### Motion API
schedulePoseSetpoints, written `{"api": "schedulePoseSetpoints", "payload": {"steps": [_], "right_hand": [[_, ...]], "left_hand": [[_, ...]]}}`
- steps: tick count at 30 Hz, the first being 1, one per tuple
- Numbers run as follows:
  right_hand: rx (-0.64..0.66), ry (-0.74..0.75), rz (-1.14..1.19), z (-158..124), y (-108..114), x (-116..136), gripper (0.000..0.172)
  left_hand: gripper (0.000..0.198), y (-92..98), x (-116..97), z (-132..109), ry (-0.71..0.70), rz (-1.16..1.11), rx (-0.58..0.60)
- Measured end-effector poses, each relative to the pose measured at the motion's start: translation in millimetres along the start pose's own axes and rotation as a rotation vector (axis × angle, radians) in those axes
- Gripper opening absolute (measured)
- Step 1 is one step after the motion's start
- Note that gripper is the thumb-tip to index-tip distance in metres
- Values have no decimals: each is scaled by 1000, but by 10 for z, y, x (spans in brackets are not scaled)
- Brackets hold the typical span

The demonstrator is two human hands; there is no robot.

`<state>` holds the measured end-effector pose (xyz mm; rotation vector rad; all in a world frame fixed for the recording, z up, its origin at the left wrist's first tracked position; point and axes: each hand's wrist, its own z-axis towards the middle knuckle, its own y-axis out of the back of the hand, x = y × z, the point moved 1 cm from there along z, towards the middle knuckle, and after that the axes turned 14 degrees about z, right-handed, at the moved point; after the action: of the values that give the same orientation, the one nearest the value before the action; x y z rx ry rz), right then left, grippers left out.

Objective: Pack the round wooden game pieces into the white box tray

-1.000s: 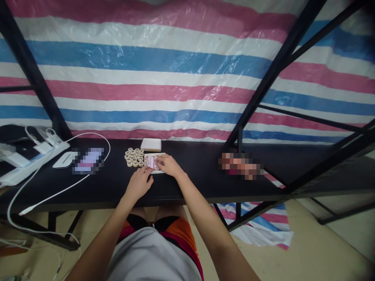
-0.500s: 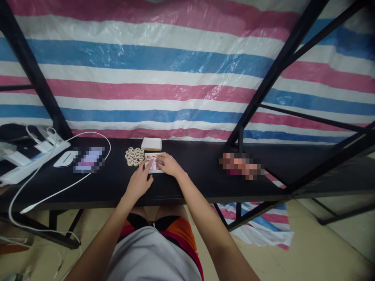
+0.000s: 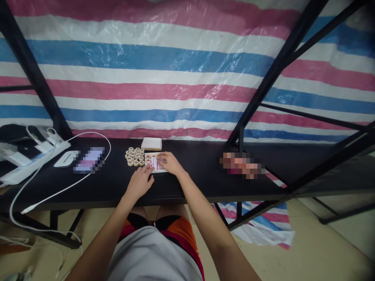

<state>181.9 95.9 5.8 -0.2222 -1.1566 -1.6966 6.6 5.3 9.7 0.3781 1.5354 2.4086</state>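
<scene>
Flanking a small white box point(image 3: 159, 171) on the black worktop point(image 3: 199, 168), in the head view, the left hand point(image 3: 140, 182) reaches its near left corner and the right hand point(image 3: 171, 163) covers its right side. Between their fingertips, about equally near, lies a pink-and-white packet point(image 3: 153, 162) over red-marked discs point(image 3: 148, 157); its long axis I can't make out. Fingers are loosely bent; whether either grip closes on the packet, I can't tell. Half a second ago, the left fingers reached farther across the box.
</scene>
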Motion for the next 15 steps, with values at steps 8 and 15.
{"api": "schedulePoseSetpoints", "payload": {"steps": [8,15], "right_hand": [[37,1,50,4,-28,-48,19],[-104,-129,104,10,28,-102,20]], "left_hand": [[36,0,-8,-4,10,29,17],[38,4,-7,3,8,29,31]]}}
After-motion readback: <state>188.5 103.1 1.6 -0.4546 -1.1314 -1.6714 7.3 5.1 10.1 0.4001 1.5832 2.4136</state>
